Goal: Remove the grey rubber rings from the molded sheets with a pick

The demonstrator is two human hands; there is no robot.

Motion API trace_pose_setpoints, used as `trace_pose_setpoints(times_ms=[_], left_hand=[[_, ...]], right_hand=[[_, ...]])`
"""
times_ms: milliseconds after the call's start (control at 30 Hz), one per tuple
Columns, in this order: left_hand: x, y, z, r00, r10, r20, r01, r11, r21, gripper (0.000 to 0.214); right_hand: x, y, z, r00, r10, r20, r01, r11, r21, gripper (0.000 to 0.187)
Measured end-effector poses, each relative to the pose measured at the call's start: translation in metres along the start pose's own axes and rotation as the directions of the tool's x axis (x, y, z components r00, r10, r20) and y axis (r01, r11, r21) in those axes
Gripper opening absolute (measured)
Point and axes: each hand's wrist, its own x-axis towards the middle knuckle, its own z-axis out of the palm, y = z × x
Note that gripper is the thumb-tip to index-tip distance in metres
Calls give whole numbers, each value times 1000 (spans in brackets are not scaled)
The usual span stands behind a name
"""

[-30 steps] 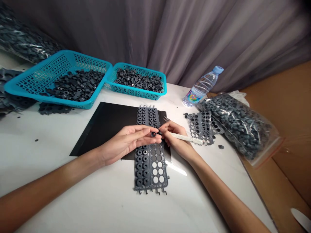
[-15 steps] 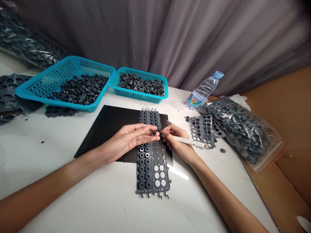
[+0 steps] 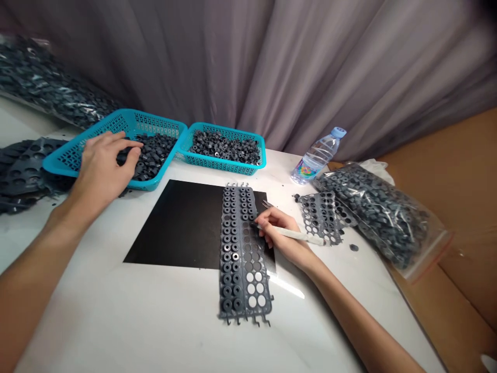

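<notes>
Sheet: one dark moulded sheet [image 3: 242, 248] of ring-shaped parts, lying lengthwise, partly over a black mat [image 3: 174, 228], partly on the bare white surface [image 3: 155, 331]. Its left-hand columns are nearly all filled; its right-hand columns show open holes along the nearer stretch. Clock positions below are read from its centre.

Left hand [image 3: 104, 163]: 10 o'clock, above the larger blue basket [image 3: 149, 184]; thumb and forefinger curved, tips close together; whether anything is between them, cannot tell.

Right hand [image 3: 281, 230]: 2 o'clock, at the sheet's edge; fingers clamped on a white-wrapped hand tool [image 3: 297, 234], dark tip by the open holes.

Step, as judged: left hand attending to the basket, tool kept ready at the sheet. The next move seems to call for left fingers clear of the basket rim and a steady tip.

Surface: smaller blue basket [image 3: 221, 164] of like parts, between 11 and 12; water bottle [image 3: 316, 158], blue cap, between 1 and 2; second perforated sheet [image 3: 320, 215], between 2 and 3; filled zip bag [image 3: 380, 220], near 3; loose dark disc [image 3: 353, 247], 3; stacked perforated sheets [image 3: 31, 173], between 9 and 10; large filled clear bag [image 3: 50, 83], 10, farther off.

Room: grey pleated curtain [image 3: 252, 67], 12; brown panel [image 3: 462, 171], between 2 and 3.
</notes>
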Motion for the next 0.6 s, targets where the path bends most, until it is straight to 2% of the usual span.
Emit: trace_pose_setpoints(times_ms=[33, 100, 167, 200, 233, 300, 333, 433, 600], left_hand=[[-1, 5, 1, 999, 34, -23, -34, 999, 13, 32], [-9, 28, 4, 995, 96, -18, -96, 995, -25, 31], [-24, 63, 9, 981, 183, 66, -171, 973, -154, 30], [-35, 81, 12, 960, 256, 110, -222, 942, -251, 29], [-47, 99, 16, 928, 330, 173, -262, 907, -329, 29], [-73, 129, 23, 824, 464, 325, -327, 858, -396, 31], [-85, 140, 25, 781, 499, 375, -340, 844, -415, 39], [-111, 155, 30, 718, 519, 464, -330, 841, -429, 74], [-117, 151, 25, 637, 540, 550, -368, 840, -399, 72]], right_hand=[[-1, -1, -4, 998, -3, 64, 3, 1000, -10, 26], [-3, -4, -11, 986, 9, 165, -6, 1000, -22, 26], [-4, -7, -17, 984, 30, 177, -29, 1000, -11, 27], [-4, -8, -19, 986, 36, 160, -37, 999, -1, 27], [-3, -8, -20, 990, 37, 137, -38, 999, 9, 27], [-2, -8, -22, 994, 26, 103, -28, 999, 19, 28], [-2, -8, -22, 995, 22, 99, -24, 999, 21, 28], [0, -5, -24, 993, 21, 112, -24, 999, 24, 29], [3, 3, -25, 999, 31, 42, -33, 999, 42, 24]])
